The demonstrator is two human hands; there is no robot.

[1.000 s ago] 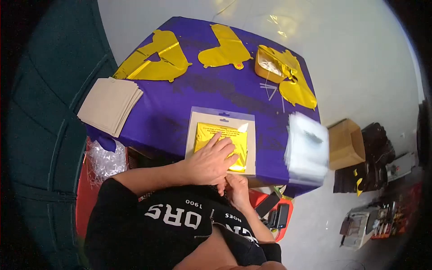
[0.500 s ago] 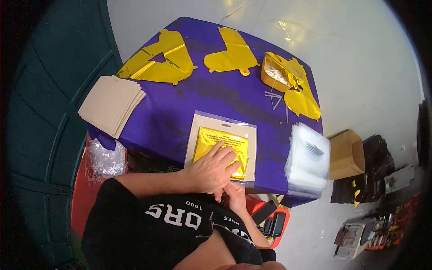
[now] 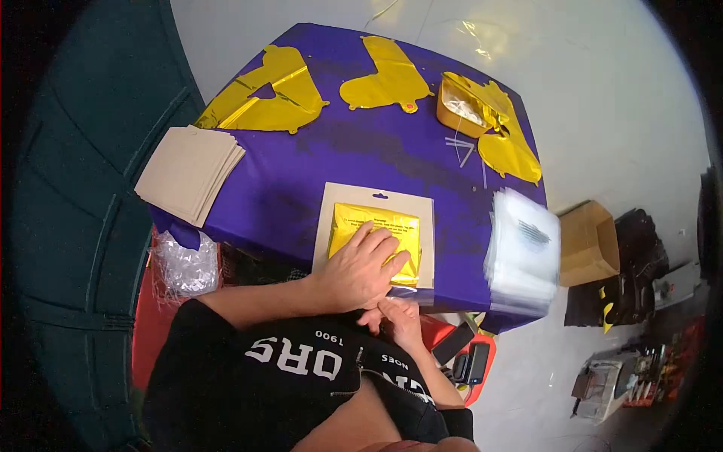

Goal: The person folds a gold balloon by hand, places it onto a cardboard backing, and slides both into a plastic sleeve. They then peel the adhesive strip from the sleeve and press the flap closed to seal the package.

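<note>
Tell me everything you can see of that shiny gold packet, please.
The squarish, shiny gold packet looks like folded foil or film. Small dark print shows across its upper part, mostly too small to read. It lies flat over a beige rectangular card, apparently within a clear plastic sleeve, at the near edge of the purple cloth-covered table. The person's bare left hand rests over it, hiding part.
</note>
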